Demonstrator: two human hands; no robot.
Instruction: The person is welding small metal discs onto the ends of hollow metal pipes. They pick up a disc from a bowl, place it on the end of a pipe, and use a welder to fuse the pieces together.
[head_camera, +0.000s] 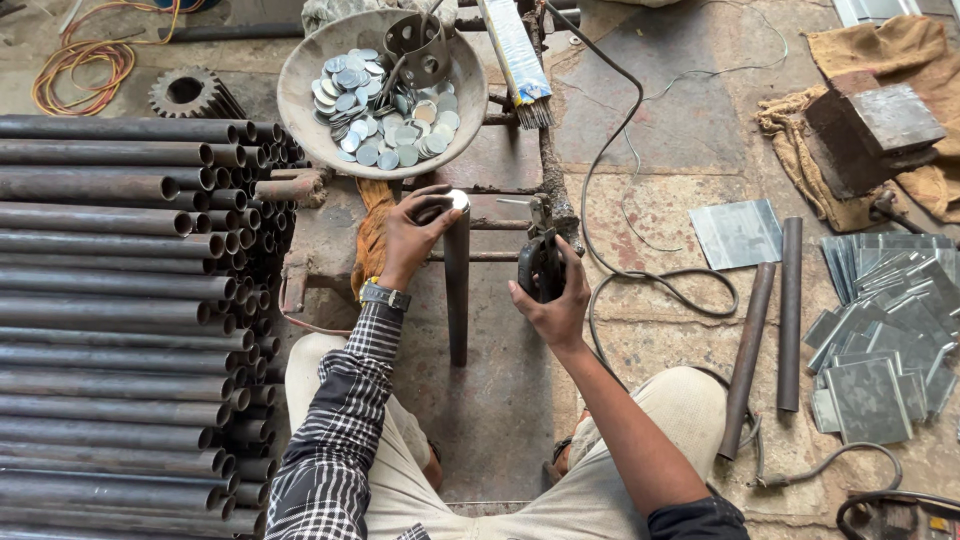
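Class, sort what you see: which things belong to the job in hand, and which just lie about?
In hand:
left hand holding a metal disc on the pipe end
right hand gripping the electrode holder
bowl of discs

Lying about:
gear
burlap sack
orange cable

Metal workshop floor, stacked steel pipes (110, 300), pan of metal discs (385, 95), cut plates (885, 330)

Stained stone floor (690, 190) in daylight; stacked pipes (110, 300) on one side, burlap sacks (880, 60) and metal plates (880, 330) opposite.
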